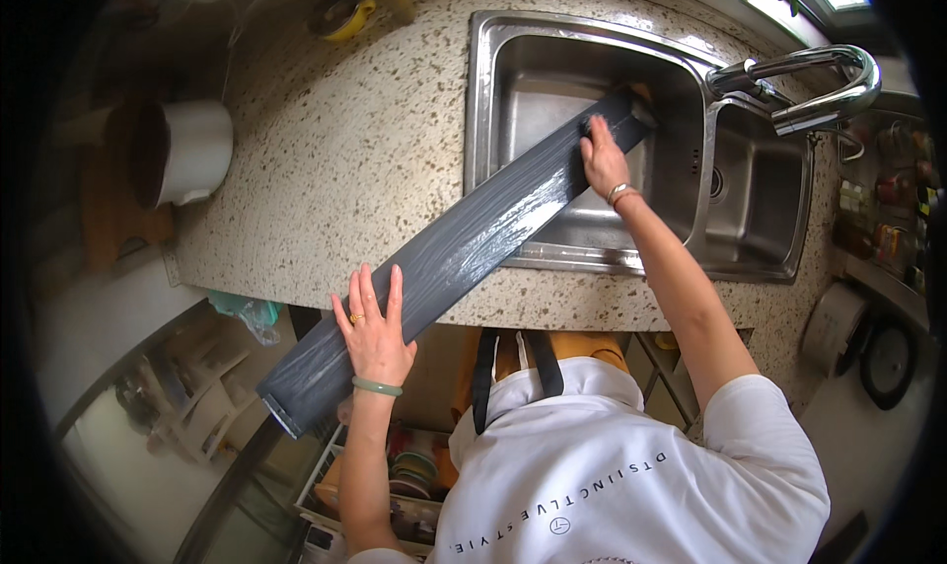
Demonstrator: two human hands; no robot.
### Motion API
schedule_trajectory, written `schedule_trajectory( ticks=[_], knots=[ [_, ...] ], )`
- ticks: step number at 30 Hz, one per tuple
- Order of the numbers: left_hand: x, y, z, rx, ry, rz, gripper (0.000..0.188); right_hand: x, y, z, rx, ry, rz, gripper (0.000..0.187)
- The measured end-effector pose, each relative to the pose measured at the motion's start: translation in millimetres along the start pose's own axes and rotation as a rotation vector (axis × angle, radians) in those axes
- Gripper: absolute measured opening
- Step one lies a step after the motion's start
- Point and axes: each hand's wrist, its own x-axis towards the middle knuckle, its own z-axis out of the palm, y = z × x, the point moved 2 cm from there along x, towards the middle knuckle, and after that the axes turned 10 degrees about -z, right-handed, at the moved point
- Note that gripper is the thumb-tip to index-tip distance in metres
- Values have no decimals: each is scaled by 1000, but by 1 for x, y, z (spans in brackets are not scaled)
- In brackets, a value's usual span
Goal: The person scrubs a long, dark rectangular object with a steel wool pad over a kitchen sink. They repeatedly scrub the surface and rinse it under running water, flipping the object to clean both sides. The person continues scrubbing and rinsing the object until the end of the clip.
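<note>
A long dark grey panel [464, 238] with a wet, shiny surface lies slantwise. Its far end reaches into the large basin of the steel sink [480, 90], while the near end juts out over the counter's front edge. My left hand [377, 342] is open, its spread fingers lying flat on the near part of the panel. Near the far end, my right hand [604, 159] presses on the panel with its fingers together. A small dark and whitish patch shows at those fingertips; I cannot make out what it is.
A chrome tap [829, 90] arches over the smaller basin at the right. On the speckled counter [335, 150] stand a white pot [197, 150] at the left and a yellow-handled item [345, 21] at the back. A paper roll [834, 327] hangs at the right.
</note>
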Motion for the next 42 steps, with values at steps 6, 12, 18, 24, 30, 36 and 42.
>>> schedule_trajectory(
  ticks=[6,12,18,24,30,36,42],
  knots=[
    [14,22,1,14,-14,-16,124,-15,-44,1,238,27,-62,49],
    [25,33,-1,0,-38,5,121,-79,-154,-20,151,-370,-373,57],
    [24,35,0,15,-52,-25,120,-12,-22,-15,102,-3,-145,53],
    [28,37,-1,4,-61,-24,121,42,91,-14,-77,-38,195,54],
    [26,38,0,-8,-56,-18,121,6,-15,8,151,-10,-11,62],
    [28,37,-1,-2,-72,-2,120,-55,-158,-11,237,-274,-208,67],
    [53,64,5,-75,-132,92,99,-27,-89,-1,123,-49,-109,63]
  ],
)
